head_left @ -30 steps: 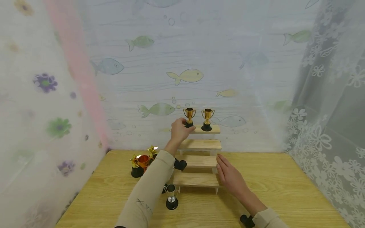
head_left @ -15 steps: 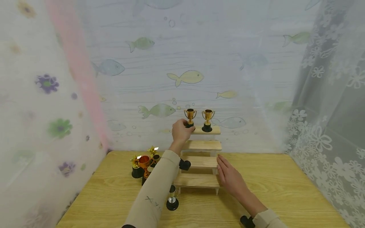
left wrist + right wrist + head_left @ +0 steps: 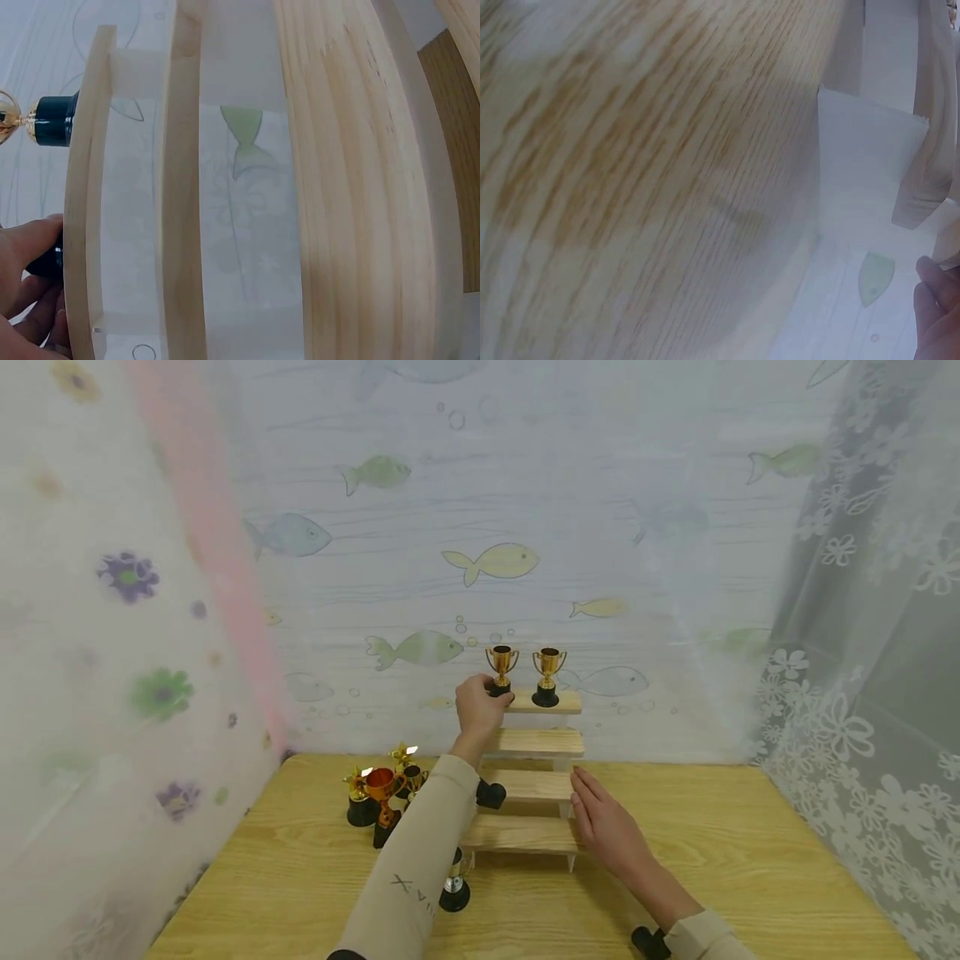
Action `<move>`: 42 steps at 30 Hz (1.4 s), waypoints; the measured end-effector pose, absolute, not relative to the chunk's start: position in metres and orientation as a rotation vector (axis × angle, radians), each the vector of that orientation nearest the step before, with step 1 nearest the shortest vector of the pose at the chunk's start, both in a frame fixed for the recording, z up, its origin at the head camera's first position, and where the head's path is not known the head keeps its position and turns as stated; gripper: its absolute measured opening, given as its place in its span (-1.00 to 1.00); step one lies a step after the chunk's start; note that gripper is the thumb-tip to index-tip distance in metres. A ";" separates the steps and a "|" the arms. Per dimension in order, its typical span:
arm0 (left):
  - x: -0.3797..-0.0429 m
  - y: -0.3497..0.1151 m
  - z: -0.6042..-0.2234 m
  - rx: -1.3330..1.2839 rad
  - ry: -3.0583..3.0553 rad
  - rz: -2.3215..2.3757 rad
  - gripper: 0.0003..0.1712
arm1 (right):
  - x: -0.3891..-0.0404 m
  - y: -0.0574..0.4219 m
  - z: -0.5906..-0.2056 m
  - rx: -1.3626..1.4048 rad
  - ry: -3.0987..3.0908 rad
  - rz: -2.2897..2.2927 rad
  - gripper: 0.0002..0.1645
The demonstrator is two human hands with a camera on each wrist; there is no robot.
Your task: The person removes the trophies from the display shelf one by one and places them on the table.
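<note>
A small gold trophy cup (image 3: 502,658) with a black base stands upright at the left end of the top step of a four-tier wooden stand (image 3: 536,785). My left hand (image 3: 478,706) pinches its base between thumb and fingers; the left wrist view has that black base (image 3: 49,259) against the shelf. Beside it, to the right, another gold trophy cup (image 3: 549,662) stands on the same step. Lower down, my right hand (image 3: 606,827) lies with straight fingers along the stand's right side. Its fingertips (image 3: 930,274) show by the white side support (image 3: 862,157) in the right wrist view.
Left of the stand, several trophies cluster on the wooden table (image 3: 720,843), among them a star trophy (image 3: 360,806) and an orange cup (image 3: 382,783). A silver trophy (image 3: 454,893) stands at the stand's front left, partly behind the left sleeve.
My left forearm has swung a little to the right, uncovering more of the orange cup and covering part of the silver trophy. The left hand keeps its pinch; the right hand stays put.
</note>
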State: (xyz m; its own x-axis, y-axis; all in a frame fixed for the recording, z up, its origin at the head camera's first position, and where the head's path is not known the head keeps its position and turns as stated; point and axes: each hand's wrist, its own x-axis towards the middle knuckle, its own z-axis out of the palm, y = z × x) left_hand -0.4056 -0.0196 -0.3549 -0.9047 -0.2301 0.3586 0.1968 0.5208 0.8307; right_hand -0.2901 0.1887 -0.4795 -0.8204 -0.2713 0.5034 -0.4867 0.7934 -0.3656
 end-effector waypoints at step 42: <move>-0.380 -0.033 -0.331 -0.185 -2.466 -1.286 -0.72 | -0.292 0.190 -0.481 0.574 -2.559 0.671 -0.45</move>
State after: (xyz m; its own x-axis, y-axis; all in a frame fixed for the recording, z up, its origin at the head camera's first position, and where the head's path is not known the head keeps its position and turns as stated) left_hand -0.3798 -0.0334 -0.3306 -0.9293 -0.0462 0.3665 0.2741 0.5786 0.7682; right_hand -0.2917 0.1899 -0.4808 -0.8214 -0.2779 0.4980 -0.4866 0.7971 -0.3577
